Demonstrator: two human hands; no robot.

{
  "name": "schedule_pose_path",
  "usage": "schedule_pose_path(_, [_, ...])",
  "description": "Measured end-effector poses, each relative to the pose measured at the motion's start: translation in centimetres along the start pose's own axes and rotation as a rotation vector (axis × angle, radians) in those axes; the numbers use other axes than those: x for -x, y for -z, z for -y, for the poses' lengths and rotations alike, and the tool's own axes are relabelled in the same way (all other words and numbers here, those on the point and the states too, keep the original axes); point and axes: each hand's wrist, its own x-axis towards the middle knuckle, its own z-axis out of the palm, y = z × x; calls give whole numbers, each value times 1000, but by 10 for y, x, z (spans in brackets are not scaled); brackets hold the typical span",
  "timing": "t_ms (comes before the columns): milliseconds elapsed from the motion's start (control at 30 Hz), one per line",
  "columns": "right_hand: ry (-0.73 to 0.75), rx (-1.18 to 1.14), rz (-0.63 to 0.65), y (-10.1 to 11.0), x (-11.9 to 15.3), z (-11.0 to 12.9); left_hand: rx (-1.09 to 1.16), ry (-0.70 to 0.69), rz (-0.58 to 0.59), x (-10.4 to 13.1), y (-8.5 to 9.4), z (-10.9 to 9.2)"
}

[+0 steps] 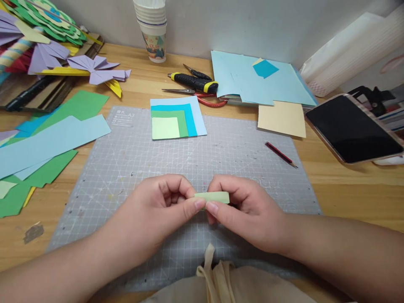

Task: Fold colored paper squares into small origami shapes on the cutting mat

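A small folded strip of light green paper (pixel 214 197) is held between both hands above the grey cutting mat (pixel 126 168). My left hand (pixel 164 206) pinches its left end between thumb and fingers. With its thumb on the near edge and fingers behind, my right hand (pixel 249 208) grips the right part. The two thumbs almost meet at the strip's lower edge. Beyond the hands, a stack of square papers (pixel 197 120) in pale blue, blue, green and light green lies on the mat. A dark red pencil (pixel 280 155) rests to the right.
Scissors (pixel 210 100) and a black-yellow utility knife (pixel 194 82) lie at the back beside light blue sheets (pixel 233 75). Stacked paper cups (pixel 153 38) stand near the wall. Coloured paper strips (pixel 47 143) spread at left; a tablet (pixel 353 128) sits at right.
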Motion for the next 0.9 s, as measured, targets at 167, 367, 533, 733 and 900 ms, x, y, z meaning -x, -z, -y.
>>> schedule_pose_path(167, [-26,-90,13,1,0,-3,-31,-59,49,1,-1,-2])
schedule_pose_path(367, [-35,-159,4,1,-3,-2,-76,-64,44,1,1,-1])
schedule_pose_path(533, [-46,-157,16,2,-2,-1,-104,-87,15,0,-2,-2])
schedule_pose_path(733, [-12,-160,42,5,-1,-3,-74,-75,-49,2,-4,0])
schedule_pose_path(900, [-43,-153,15,2,-2,-3,-109,-87,-113,1,-2,0])
